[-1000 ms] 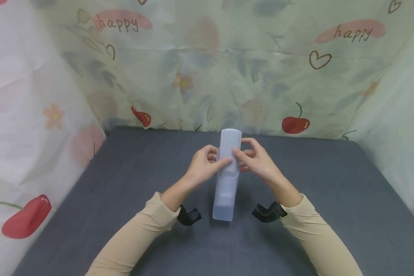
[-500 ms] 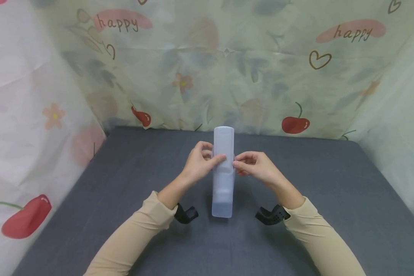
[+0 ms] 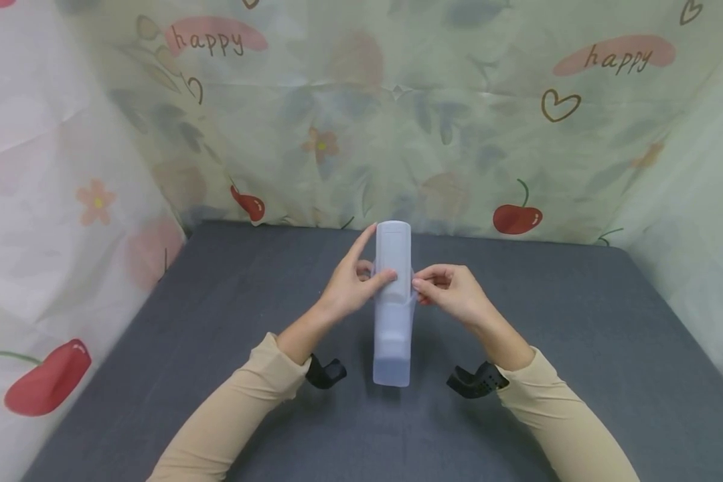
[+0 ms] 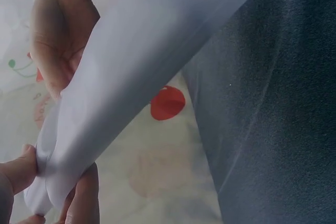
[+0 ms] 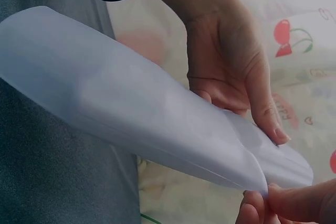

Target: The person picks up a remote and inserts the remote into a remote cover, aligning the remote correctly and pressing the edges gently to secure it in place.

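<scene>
Since half second ago: left hand (image 3: 351, 288) index finger raised straight along pouch (image 3: 393, 304); thumb still presses front. Right hand (image 3: 452, 292) pinches pouch's right edge. Pouch above bench (image 3: 578, 348) centre, contents unclear.

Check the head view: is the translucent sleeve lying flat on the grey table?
No: the translucent sleeve is held up off the grey table, gripped by left hand and right hand.

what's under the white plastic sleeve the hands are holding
Grey table lies under the sleeve, held by left hand and right hand. Whether its lower end touches can't be seen.
</scene>
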The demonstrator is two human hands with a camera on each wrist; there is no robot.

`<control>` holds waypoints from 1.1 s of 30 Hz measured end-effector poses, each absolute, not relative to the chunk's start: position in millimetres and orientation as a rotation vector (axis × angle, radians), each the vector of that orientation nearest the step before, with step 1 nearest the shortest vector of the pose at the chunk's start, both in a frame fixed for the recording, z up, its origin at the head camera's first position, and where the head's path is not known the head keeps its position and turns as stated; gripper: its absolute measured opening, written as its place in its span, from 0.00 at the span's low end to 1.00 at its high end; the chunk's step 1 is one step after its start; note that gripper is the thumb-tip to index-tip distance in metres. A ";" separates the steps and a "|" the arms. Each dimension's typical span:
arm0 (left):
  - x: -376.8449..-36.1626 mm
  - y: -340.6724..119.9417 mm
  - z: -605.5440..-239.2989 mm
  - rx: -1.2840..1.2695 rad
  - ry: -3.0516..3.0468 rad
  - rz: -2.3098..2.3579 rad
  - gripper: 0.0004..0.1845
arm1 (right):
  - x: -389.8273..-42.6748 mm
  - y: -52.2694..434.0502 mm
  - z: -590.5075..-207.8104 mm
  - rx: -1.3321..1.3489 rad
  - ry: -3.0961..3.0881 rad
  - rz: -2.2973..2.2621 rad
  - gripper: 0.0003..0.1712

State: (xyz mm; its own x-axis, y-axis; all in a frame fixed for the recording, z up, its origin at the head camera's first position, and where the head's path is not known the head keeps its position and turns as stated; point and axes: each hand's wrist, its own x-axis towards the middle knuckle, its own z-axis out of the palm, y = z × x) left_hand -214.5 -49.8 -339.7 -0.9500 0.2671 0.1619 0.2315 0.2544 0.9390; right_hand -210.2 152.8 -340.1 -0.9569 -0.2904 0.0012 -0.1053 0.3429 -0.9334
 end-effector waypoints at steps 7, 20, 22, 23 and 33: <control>-215.9 -49.9 -336.4 0.500 2.449 1.752 0.44 | -206.2 150.2 -336.4 -0.283 2.504 -1.667 0.14; -213.5 -46.9 -335.0 0.484 2.444 1.697 0.45 | -206.8 145.5 -332.6 -0.166 2.534 -1.658 0.13; -212.8 -47.1 -334.7 0.484 2.445 1.692 0.45 | -206.6 145.0 -332.0 -0.157 2.534 -1.654 0.13; -212.5 -47.1 -334.6 0.483 2.449 1.687 0.45 | -206.6 144.8 -331.6 -0.153 2.531 -1.654 0.13; -211.3 -46.6 -334.7 0.482 2.473 1.665 0.45 | -208.4 142.8 -328.8 -0.141 2.512 -1.693 0.14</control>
